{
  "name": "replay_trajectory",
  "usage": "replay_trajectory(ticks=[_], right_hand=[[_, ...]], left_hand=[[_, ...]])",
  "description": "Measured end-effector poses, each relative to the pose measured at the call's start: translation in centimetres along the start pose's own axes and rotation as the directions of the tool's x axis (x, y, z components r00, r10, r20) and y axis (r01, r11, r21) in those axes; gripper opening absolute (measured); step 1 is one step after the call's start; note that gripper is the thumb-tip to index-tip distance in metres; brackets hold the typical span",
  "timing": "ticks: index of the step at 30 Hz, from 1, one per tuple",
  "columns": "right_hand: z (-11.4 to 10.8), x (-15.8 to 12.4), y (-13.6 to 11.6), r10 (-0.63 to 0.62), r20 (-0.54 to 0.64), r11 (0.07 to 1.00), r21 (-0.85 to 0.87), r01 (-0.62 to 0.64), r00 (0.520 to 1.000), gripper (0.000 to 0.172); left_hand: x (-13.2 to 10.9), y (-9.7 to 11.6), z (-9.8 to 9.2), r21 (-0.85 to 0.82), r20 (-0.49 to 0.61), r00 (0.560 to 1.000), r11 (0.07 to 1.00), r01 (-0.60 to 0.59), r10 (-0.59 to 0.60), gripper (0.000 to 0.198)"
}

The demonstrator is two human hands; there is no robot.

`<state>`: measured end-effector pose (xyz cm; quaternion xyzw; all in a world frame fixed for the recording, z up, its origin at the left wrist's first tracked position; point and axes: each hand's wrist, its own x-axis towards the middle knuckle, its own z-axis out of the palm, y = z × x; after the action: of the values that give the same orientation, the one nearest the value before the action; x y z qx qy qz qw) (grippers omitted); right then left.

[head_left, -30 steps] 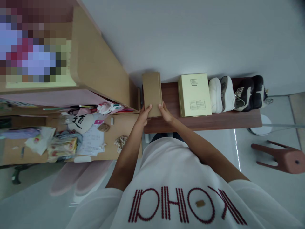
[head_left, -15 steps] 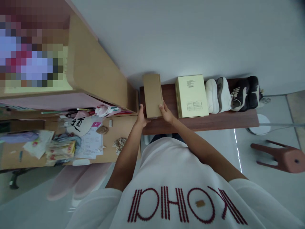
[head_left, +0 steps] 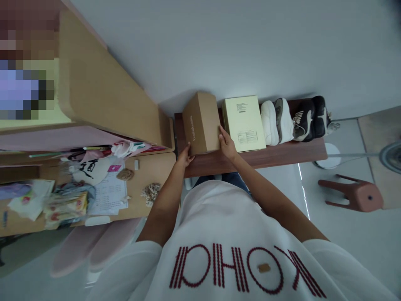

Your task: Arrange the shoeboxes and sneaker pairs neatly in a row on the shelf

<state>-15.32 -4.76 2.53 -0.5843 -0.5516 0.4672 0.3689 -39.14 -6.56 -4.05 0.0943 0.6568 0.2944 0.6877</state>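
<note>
A brown cardboard box with "balabala" printed on one side is between my hands at the left end of a dark wooden shelf top. It is tilted, with its printed side and another face showing. My left hand grips the near left corner, its fingers partly hidden beneath. My right hand is closed on the near right edge. Just right of it a pale yellow box lies on the shelf top, with a narrow gap between the two.
White shoes and black shoes stand farther right along the shelf top. A cluttered desk with a tall panel borders the left. On the floor at right are a reddish-brown stool and a fan.
Between my hands the brown box has turned and tilted, so its printed side now shows. It is closer to the yellow box. The whole view has shifted slightly.
</note>
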Motion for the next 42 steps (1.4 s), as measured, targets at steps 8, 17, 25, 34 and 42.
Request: replay_trajectory(ticks=[8, 17, 25, 34, 42], right_hand=[[0.6, -0.2, 0.1, 0.165, 0.005, 0.986, -0.009, -0.165, 0.986, 0.094], [1.9, 1.0, 0.4, 0.426, 0.239, 0.896, 0.023, -0.443, 0.873, 0.101], [2.3, 2.4, 2.0, 0.506, 0.308, 0.821, 0.114, -0.56, 0.805, 0.084], [3.5, 3.1, 3.6, 0.51, 0.304, 0.828, 0.079, -0.555, 0.804, 0.083], [2.9, 3.5, 2.9, 0.495, 0.292, 0.848, 0.039, -0.528, 0.818, 0.08]], left_hand=[[-3.1, 0.0, -1.9, -0.12, -0.063, 0.97, 0.963, -0.242, 0.236, 0.061], [-4.3, 0.6, -1.5, -0.007, -0.265, 0.842, 0.872, -0.489, 0.47, 0.063], [-2.7, 0.0, -0.2, 0.047, -0.282, 0.789, 0.83, -0.556, 0.545, 0.059], [-2.0, 0.2, -0.7, 0.055, -0.28, 0.798, 0.838, -0.542, 0.534, 0.06], [-0.8, 0.5, -0.2, 0.007, -0.265, 0.802, 0.833, -0.554, 0.536, 0.059]])
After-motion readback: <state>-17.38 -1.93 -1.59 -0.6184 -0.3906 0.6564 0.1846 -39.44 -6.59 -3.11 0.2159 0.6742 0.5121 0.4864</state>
